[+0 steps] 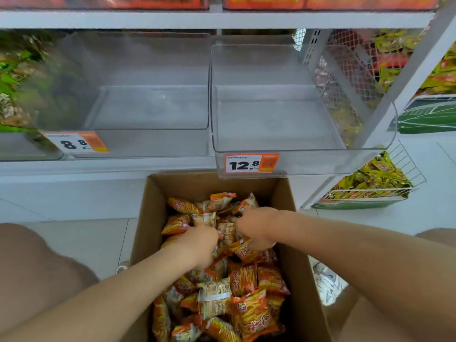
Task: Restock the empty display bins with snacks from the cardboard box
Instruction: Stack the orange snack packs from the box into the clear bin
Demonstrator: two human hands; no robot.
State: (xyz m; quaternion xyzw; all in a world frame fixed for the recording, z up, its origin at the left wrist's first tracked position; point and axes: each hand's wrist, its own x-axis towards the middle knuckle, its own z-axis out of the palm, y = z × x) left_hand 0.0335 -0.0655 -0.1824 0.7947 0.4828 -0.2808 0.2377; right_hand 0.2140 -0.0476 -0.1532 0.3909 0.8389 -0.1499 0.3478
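Observation:
An open cardboard box (299,287) stands on the floor below the shelf, full of several small orange snack packets (249,309). Both hands are down in the pile. My left hand (197,243) has its fingers curled into the packets at the box's middle. My right hand (256,228) grips packets just to the right of it. Above the box, a clear display bin with a 12.8 price tag (251,163) is empty inside (385,144). To its left, a second clear bin (148,141) with an 8.8 tag (76,142) also holds nothing.
A grey shelf board (217,19) runs above the bins, with orange goods on top. Green and brown packets fill the bin at far left (14,95). At right, a wire basket (370,186) holds yellow-green packets. My knees flank the box on the white floor.

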